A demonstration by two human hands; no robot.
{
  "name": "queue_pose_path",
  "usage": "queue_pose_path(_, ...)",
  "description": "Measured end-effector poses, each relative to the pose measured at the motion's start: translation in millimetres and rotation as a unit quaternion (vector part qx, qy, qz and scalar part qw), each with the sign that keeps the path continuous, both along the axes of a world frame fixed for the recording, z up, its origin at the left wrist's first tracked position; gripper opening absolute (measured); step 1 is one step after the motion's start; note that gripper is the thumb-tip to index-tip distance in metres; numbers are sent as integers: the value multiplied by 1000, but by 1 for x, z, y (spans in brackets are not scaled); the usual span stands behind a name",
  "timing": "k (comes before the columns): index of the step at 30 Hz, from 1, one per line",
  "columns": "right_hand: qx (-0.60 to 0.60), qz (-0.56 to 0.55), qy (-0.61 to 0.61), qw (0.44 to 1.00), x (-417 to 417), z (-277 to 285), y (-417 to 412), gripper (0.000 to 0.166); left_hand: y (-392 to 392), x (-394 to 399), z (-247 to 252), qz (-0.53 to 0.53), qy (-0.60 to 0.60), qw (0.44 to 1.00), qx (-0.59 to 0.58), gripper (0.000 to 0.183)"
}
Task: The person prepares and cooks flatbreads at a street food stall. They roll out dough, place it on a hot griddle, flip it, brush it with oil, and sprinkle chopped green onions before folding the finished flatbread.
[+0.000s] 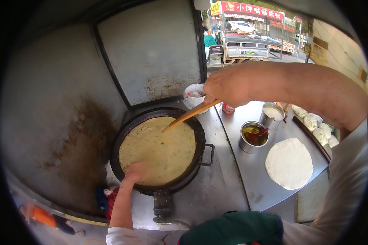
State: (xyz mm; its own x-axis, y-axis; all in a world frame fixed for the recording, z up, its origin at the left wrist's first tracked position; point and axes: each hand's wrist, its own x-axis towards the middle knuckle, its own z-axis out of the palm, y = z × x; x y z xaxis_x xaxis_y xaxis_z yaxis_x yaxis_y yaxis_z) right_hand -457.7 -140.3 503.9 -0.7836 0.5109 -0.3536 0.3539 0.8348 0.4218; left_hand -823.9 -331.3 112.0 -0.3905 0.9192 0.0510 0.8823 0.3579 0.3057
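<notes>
A large round flatbread (159, 150) flecked with green lies in a dark round griddle pan (200, 134) with a side handle. My right hand (227, 87) grips a flat wooden stick (190, 115), whose far tip touches the upper part of the bread. At the pan's near left edge, my left hand (135, 173) rests at the bread's rim. Its fingers are blurred, so I cannot see whether they pinch the edge. On the steel table to the right lies a rolled-out round of raw dough (289, 163).
A metal pot of oil (248, 147) with a red ladle stands beside a canister of white contents (271, 121). A dark rod (312, 139) lies near several dough balls (320, 136). Behind the pan is a bag-lined bin (194, 92). A stained metal panel (76, 147) rises at left.
</notes>
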Motion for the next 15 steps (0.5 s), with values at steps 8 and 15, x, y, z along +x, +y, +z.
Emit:
queue_pose_path(8, -115, 19, 117, 986, 120, -152, 25, 73, -52, 4, 19, 62, 35, 997, -7, 45)
queue_pose_path(15, -101, -8, 227, 968, 114, -312, 28, 87, -27, -29, 6, 79, 45, 995, -43, 46)
